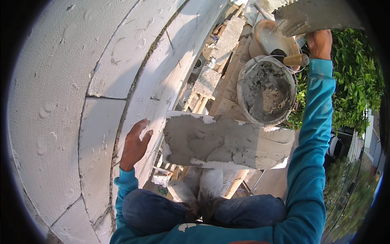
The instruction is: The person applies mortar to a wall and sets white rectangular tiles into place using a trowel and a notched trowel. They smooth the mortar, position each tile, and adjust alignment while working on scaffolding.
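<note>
My left hand (136, 144), fingers apart and holding nothing, is beside the wall of pale blocks (101, 130). At the upper right, my right hand (319, 42) grips a wide trowel (321, 17) with a toothed edge; its blade is smeared with grey mortar and hides most of my fingers. In front of my knees a long pale block (195, 163) lies crosswise, its top face spread with wet mortar (211, 138). Just beyond it stands a bucket (242, 91) partly full of grey mortar.
A mortar-stained basin (258, 46) sits behind the bucket, with a wooden-handled tool (295, 60) across its near side. Broken block pieces (207, 81) and bamboo poles lie along the wall's foot. Green foliage (353, 73) borders the right side, above a drop towards ground level.
</note>
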Demonstrator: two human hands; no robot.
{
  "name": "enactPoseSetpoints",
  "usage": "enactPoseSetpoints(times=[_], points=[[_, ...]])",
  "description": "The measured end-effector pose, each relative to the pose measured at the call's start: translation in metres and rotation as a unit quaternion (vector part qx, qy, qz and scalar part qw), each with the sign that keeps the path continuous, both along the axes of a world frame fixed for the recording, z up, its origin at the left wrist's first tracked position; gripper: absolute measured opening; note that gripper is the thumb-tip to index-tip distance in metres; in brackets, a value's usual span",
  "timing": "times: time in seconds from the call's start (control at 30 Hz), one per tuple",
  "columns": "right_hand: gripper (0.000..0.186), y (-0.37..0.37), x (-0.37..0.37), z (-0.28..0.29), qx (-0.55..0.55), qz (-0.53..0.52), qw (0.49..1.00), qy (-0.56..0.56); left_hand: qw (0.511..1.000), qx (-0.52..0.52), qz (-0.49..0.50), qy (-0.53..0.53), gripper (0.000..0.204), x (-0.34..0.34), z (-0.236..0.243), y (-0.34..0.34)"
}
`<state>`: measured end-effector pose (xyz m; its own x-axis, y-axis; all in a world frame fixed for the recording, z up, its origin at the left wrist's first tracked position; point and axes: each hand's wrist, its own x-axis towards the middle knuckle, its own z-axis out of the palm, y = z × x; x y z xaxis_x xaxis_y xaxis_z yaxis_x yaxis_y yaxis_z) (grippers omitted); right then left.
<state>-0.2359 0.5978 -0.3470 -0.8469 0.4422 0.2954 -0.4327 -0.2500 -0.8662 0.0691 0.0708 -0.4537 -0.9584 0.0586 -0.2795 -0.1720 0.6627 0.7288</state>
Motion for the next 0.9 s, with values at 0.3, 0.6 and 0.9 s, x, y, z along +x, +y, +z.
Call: enactPoseSetpoints(times=[0.3,0.6,0.9], points=[[0.036,0.04,0.027,-0.059,0.251,-0.095,0.963,-0.031,0.998,0.012,0.064,0.017,0.032,0.035,-0.012,-0.016],[0.035,0.063,-0.045,-0.076,0.52,-0.253,0.815,-0.041,0.993,0.063,0.101,-0.001,0.037,0.048,-0.041,-0.029],[0.03,0.053,-0.042,-0.081,0.577,-0.01,0.815,-0.047,0.988,0.024,0.152,0.009,0.034,0.064,-0.048,-0.056]])
